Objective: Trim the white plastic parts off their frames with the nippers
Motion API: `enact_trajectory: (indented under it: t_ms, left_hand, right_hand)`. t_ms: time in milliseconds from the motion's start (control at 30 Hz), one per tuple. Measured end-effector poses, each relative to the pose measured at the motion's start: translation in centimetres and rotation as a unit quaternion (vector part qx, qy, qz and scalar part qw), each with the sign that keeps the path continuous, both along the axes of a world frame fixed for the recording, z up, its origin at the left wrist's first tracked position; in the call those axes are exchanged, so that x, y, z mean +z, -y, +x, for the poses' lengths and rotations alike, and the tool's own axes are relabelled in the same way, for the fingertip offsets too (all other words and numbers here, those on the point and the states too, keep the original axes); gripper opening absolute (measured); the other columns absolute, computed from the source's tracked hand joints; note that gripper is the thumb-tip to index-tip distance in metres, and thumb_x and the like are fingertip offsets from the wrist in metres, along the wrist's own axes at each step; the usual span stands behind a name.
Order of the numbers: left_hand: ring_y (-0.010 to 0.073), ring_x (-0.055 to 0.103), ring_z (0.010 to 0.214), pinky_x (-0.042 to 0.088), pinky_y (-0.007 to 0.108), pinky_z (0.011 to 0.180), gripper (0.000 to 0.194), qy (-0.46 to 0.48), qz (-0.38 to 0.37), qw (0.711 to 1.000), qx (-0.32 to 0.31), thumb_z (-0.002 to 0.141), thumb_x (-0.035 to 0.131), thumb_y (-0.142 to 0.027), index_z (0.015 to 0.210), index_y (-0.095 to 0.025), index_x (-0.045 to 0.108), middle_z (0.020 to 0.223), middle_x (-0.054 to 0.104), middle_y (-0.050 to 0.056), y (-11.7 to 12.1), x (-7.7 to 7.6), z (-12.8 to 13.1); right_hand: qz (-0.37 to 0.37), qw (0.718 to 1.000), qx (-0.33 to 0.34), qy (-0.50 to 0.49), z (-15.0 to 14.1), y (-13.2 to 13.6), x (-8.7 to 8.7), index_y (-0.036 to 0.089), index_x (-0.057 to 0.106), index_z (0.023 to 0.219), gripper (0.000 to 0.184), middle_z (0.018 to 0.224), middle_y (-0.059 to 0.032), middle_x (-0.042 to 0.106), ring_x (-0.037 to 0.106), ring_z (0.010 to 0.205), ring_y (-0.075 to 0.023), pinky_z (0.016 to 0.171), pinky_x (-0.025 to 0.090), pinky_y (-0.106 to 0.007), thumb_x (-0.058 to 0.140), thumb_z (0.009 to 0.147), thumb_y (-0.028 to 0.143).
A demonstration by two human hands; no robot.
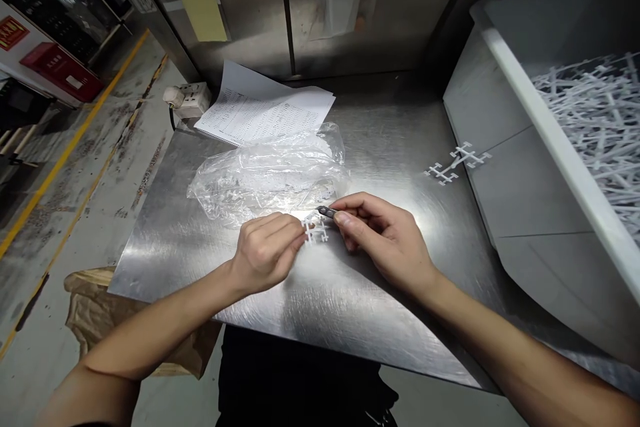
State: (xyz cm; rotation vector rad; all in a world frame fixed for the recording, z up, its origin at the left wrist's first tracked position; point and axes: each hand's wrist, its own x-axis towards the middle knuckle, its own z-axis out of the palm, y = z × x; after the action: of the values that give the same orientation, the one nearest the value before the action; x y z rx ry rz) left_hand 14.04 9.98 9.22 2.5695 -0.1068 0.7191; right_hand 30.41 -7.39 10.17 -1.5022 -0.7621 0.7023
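Observation:
My left hand is closed on one end of a small white branched plastic sprue, just above the steel tabletop. In my right hand, thumb and fingers pinch a small dark tool, its tip at the upper edge of the sprue. Most of the tool is hidden by the fingers, so its exact kind does not show. Right behind both hands lies a clear plastic bag with small white pieces inside. Another white sprue rests farther right, against the side of a bin.
A large grey bin heaped with white sprues borders the table on the right. Printed papers and a power socket sit at the back left. A brown paper bag stands below the left edge.

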Motion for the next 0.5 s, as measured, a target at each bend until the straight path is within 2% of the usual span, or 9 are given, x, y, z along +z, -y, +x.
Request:
enact_trajectory:
  t_ms: [100, 267, 500]
  left_hand:
    - [0.0149, 0.068, 0.07, 0.052, 0.028, 0.064, 0.018, -0.006, -0.021, 1.0, 0.015, 0.11, 0.057, -0.011, 0.1, -0.017, 0.071, 0.08, 0.075, 0.003, -0.25, 0.14, 0.0]
    - [0.0147, 0.076, 0.079, 0.059, 0.026, 0.073, 0.014, 0.037, -0.047, 0.998, 0.029, 0.11, 0.06, -0.01, 0.115, -0.016, 0.071, 0.09, 0.079, 0.004, -0.43, 0.34, 0.12]
    - [0.0116, 0.067, 0.069, 0.052, 0.025, 0.065, 0.02, 0.035, -0.067, 0.996, 0.039, 0.112, 0.057, -0.011, 0.097, -0.017, 0.069, 0.079, 0.071, 0.001, -0.55, 0.67, 0.07]
  right_hand:
    - [-0.001, 1.0, 0.011, -0.002, 0.42, -0.05, 0.08, 0.02, 0.081, 0.114, 0.022, 0.082, -0.0015, 0.075, 0.067, 0.066, -0.0162, 0.063, 0.054, -0.031, 0.077, 0.1, 0.037]
    - [0.003, 1.0, 0.019, 0.001, 0.54, -0.04, 0.34, 0.021, 0.082, 0.113, 0.021, 0.086, -0.0029, 0.077, 0.069, 0.067, -0.0167, 0.066, 0.059, -0.033, 0.077, 0.101, 0.036]
    - [0.005, 0.997, 0.02, 0.077, 0.36, 0.38, 0.22, 0.023, 0.081, 0.11, 0.014, 0.093, -0.0048, 0.081, 0.076, 0.083, -0.0222, 0.071, 0.059, -0.035, 0.076, 0.102, 0.034]
